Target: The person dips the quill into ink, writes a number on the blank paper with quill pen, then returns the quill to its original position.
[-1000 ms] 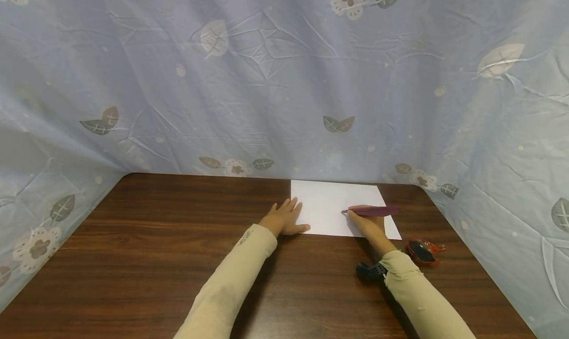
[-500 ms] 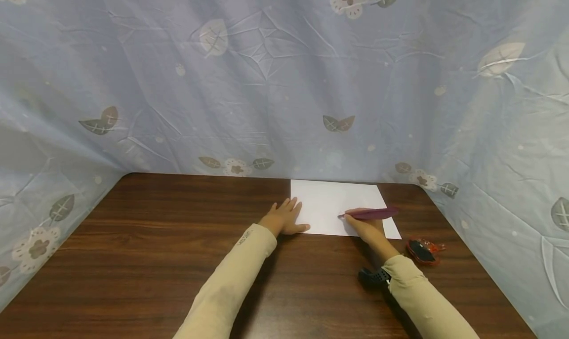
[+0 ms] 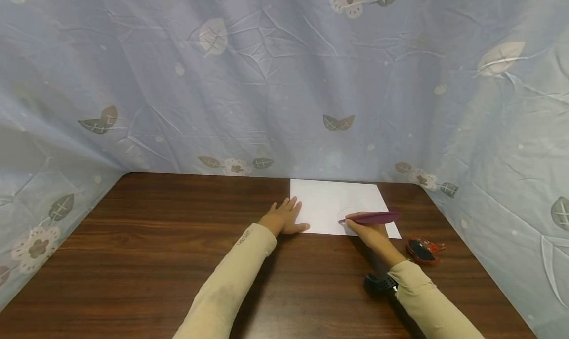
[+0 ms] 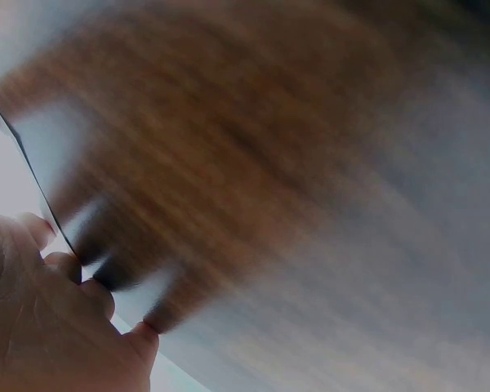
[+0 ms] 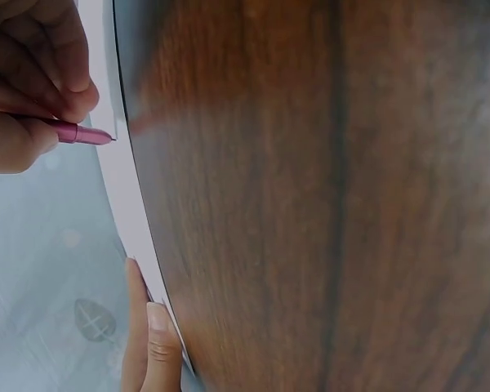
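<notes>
A white sheet of paper (image 3: 317, 195) lies flat near the table's back edge. My left hand (image 3: 285, 218) rests on its left side, fingers spread and straight; the left wrist view shows these fingers (image 4: 61, 265) at the sheet's edge. My right hand (image 3: 371, 233) pinches a purple pen (image 3: 378, 218) with a broad, feather-shaped end. In the right wrist view the pen's pink barrel (image 5: 82, 133) shows between thumb and fingers, its tip at the paper. A thin curved line (image 3: 339, 212) runs on the sheet just left of the pen.
On the dark wooden table (image 3: 155, 245), a red item with a black middle (image 3: 421, 250) lies right of my right forearm. A black strap device (image 3: 380, 283) sits at my right wrist. Patterned pale-blue cloth (image 3: 284, 82) hangs behind the table and at both sides.
The pen tip has moved left, then down toward the near edge, and a thin curved line now shows on the paper. My right forearm shifted slightly right; my left hand stayed put.
</notes>
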`<action>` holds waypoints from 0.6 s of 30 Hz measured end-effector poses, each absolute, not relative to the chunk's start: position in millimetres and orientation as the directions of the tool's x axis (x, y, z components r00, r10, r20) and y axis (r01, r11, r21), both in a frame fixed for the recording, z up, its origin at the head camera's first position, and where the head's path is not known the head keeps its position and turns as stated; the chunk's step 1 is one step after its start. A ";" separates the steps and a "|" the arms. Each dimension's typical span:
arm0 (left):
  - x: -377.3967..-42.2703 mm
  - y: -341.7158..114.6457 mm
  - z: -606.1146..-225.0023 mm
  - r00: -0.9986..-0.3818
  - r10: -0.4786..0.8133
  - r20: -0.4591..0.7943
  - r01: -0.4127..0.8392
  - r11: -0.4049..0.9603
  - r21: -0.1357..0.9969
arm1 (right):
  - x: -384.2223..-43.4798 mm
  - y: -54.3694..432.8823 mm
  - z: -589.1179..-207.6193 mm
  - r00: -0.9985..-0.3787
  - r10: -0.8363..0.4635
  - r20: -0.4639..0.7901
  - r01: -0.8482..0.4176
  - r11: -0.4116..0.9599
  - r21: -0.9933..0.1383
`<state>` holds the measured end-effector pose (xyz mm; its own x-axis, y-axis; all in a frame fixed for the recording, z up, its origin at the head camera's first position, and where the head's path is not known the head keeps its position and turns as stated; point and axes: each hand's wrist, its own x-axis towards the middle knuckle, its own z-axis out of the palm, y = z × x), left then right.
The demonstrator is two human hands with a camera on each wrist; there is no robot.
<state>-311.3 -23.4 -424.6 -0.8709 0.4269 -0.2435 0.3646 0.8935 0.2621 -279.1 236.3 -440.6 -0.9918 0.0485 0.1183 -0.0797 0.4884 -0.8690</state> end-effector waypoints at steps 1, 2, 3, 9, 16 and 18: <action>-311.0 -23.5 -424.4 -0.871 0.427 -0.242 0.366 0.893 0.261 | -278.2 236.8 -440.4 -0.992 0.042 0.122 -0.087 0.486 -0.869; -310.9 -23.6 -424.3 -0.871 0.427 -0.242 0.366 0.893 0.260 | -277.3 237.5 -440.1 -0.992 0.034 0.123 -0.091 0.484 -0.870; -310.8 -23.6 -424.4 -0.871 0.428 -0.242 0.367 0.894 0.259 | -276.3 238.3 -439.8 -0.992 0.025 0.125 -0.097 0.488 -0.867; -312.2 -23.7 -425.6 -0.870 0.429 -0.243 0.365 0.892 0.265 | -269.4 243.8 -436.4 -0.992 -0.021 0.121 -0.115 0.516 -0.849; -312.3 -23.8 -425.1 -0.868 0.432 -0.245 0.368 0.891 0.264 | -263.4 254.1 -434.5 -0.986 -0.072 0.150 -0.165 0.527 -0.834; -312.6 -23.9 -425.1 -0.867 0.434 -0.245 0.372 0.891 0.261 | -262.5 257.4 -434.7 -0.983 -0.085 0.162 -0.183 0.528 -0.830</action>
